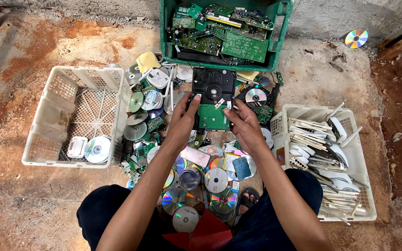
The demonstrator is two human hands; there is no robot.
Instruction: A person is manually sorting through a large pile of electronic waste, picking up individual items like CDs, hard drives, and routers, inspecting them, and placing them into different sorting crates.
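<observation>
- The left hand (182, 122) grips the left edge of a black, rectangular metal hard drive (215, 93) with a green circuit board on its lower half; the thumb lies up along the casing's side and the fingers curl under it, so the drive is braced from below.
- The right hand (244, 125) meets it from the right, fingertips pressed together on the lower right corner of the green board, pinching that edge.
- Held between both hands, the drive hangs face-up just above the heap on the ground, in front of the person's knees, tilted flat towards the camera so its underside parts are readable.
- Behind it stands a green plastic crate (165, 37) filled with green circuit boards, within arm's reach.
- To the left sits a white plastic lattice basket (52, 100), nearly bare, with one silver disc and a small white casing in a corner.
- To the right, a second white plastic basket (364, 186) is packed with white plastic casings and antennae.
- Shiny compact discs (217, 180) and small board scraps lie scattered between the baskets, an unsorted pile by the look of it.
</observation>
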